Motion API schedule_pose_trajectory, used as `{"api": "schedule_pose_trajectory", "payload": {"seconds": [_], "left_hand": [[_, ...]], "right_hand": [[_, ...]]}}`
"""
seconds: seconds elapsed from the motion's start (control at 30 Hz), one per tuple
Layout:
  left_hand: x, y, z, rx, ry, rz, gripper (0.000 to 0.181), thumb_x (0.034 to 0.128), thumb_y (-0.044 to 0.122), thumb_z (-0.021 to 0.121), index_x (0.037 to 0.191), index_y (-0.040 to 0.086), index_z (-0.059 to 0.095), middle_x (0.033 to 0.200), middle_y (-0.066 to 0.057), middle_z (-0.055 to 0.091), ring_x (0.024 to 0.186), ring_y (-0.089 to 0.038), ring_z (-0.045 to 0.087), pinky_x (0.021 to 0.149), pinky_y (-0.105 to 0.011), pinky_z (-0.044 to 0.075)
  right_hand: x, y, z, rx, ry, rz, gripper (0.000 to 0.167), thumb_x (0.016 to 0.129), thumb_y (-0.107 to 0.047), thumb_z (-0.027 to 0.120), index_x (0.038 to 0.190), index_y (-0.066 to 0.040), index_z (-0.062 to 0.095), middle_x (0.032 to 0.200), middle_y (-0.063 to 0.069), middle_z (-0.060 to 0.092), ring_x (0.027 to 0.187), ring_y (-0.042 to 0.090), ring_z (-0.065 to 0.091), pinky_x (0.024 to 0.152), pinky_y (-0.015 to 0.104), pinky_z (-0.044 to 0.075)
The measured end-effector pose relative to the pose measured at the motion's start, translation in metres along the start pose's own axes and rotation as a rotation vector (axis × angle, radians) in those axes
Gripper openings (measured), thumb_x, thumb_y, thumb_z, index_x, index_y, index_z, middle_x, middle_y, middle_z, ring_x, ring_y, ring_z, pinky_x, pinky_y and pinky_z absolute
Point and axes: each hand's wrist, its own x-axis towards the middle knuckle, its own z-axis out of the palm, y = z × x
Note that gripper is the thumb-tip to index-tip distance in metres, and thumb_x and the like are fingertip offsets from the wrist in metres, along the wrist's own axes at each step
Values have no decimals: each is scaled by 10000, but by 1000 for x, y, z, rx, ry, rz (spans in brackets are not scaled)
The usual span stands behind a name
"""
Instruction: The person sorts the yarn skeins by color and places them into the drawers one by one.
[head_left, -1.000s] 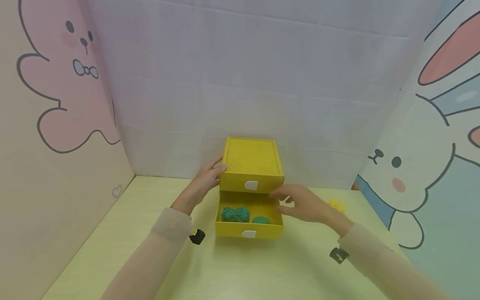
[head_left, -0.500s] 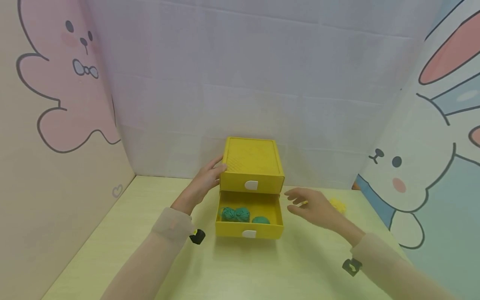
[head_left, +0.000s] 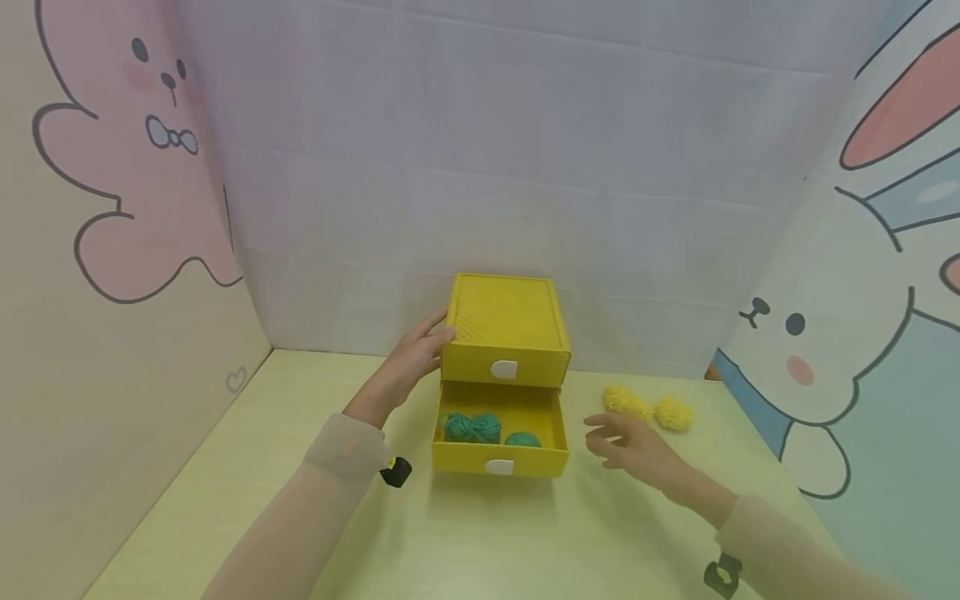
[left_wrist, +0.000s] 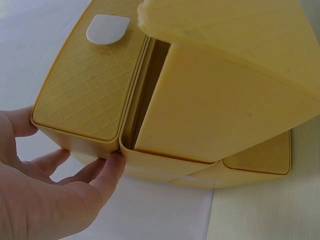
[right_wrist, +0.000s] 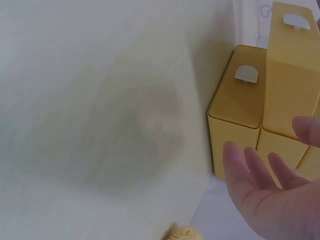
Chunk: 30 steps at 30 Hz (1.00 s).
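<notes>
Where our left hand [head_left: 405,362] rests: on the left side of the yellow drawer unit [head_left: 507,312], thumb near the top edge, fingers spread and reaching along the side.
Drawer unit: upright on the pale table [head_left: 487,542], near the white backdrop [head_left: 495,150].
Middle drawer [head_left: 459,458]: pulled out; inside we see a green yarn bundle [head_left: 472,428] on the left and a rounded green piece [head_left: 522,439] beside it, partly hidden by the front.
Our right hand [head_left: 630,450]: right of that drawer, apart from it, fingers loosely bent and free.
Yellow yarn [head_left: 674,413]: bundles on the table, just beyond our right hand.
</notes>
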Motion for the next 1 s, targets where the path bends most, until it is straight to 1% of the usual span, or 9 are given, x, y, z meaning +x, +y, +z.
{"api": "schedule_pose_trajectory", "payload": {"seconds": [0.07,0.17,0.3,0.4,0.47,0.6,0.73,0.83,1.0], "left_hand": [[0,-1,-1,-1,-5,4,655,1128,389,515,1711,293,234,1763,-43,203,1577,-363,317,1286,-555,297],[0,-1,-1,2,-9,8,657,1130,390,507,1714,286,224,1764,-51,203,1577,-373,313,1286,-561,293],[0,-1,-1,5,1,3,653,1128,395,511,1710,288,234,1754,-43,226,1564,-366,338,1282,-553,306],[0,-1,0,4,5,0,648,1127,394,514,1707,293,244,1753,-40,229,1561,-373,341,1281,-554,308],[0,-1,0,1,4,0,646,1127,393,514,1707,298,247,1754,-38,228,1562,-375,339,1281,-558,307],[0,-1,1,-4,5,-3,645,1123,398,521,1704,304,256,1754,-33,229,1562,-374,340,1281,-561,305],[0,0,1,-1,8,-3,642,1123,403,521,1702,306,263,1752,-30,236,1557,-368,352,1278,-560,312],[0,0,1,1,9,-3,637,1124,401,522,1700,308,268,1750,-26,243,1554,-361,359,1276,-560,316],[0,-1,0,-2,8,-7,642,1124,396,524,1703,303,262,1756,-31,225,1564,-363,341,1279,-561,309]], "right_hand": [[-4,3,6,84,-41,44,540,1062,-225,672,1479,84,524,1355,311,639,1154,416,695,917,461,642],[-7,5,15,164,-97,109,562,1085,-241,628,1500,109,480,1389,321,615,1173,403,685,954,498,626],[-11,1,26,240,-199,197,583,1114,-297,552,1503,125,455,1409,302,604,1204,400,670,991,510,608],[-14,-4,33,274,-285,250,592,1116,-331,529,1493,121,468,1382,242,635,1218,391,663,1012,508,598],[-17,-7,39,292,-339,269,571,1114,-333,523,1475,109,500,1366,203,653,1217,372,664,1022,503,594],[-20,-11,50,372,-431,272,531,1124,-331,502,1447,88,552,1330,176,683,1187,342,682,1011,488,599],[-20,-13,60,482,-508,235,549,1145,-344,461,1469,95,528,1364,214,666,1192,344,688,1016,478,598],[-18,-17,67,551,-521,226,563,1151,-362,446,1483,88,514,1392,217,652,1209,341,682,1037,474,588],[-14,-25,81,631,-496,245,564,1138,-387,471,1479,59,524,1400,193,654,1222,334,673,1070,480,567]]}}
